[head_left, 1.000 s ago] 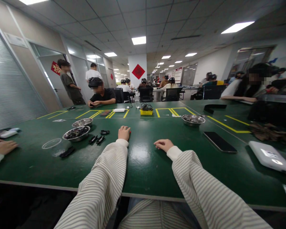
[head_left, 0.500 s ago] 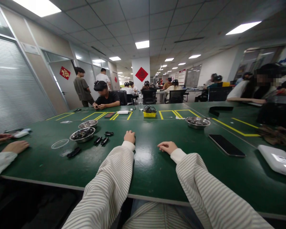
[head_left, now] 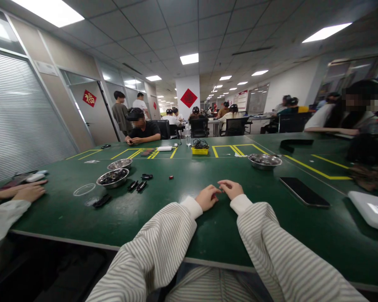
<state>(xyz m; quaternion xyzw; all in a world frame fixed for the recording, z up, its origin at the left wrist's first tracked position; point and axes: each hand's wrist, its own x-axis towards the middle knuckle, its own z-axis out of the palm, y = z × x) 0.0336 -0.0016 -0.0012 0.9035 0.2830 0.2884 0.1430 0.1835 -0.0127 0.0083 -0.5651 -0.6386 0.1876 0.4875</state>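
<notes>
My left hand (head_left: 208, 198) is over the green table, its fingers curled toward my right hand (head_left: 233, 190). My right hand is closed too, thumb and fingers pinched together. The fingertips of both hands meet or nearly meet; anything between them is too small to make out. To the left on the table lies a small dark-red and black piece (head_left: 171, 178). Beyond it are several black clip-like parts (head_left: 141, 186). A steel bowl (head_left: 113, 184) full of dark small parts stands further left, with a second steel bowl (head_left: 119, 160) behind it.
A third steel bowl (head_left: 264, 167) stands at the right, near a black phone (head_left: 304, 191) and a white device (head_left: 370, 209). A yellow box (head_left: 200, 151) with cables and a bottle (head_left: 188, 134) are ahead. Another person's hands (head_left: 30, 193) rest at the left edge.
My left hand has come back and right from the table's middle to my right hand. The small dark-red piece now shows near where that hand was. My view has shifted slightly.
</notes>
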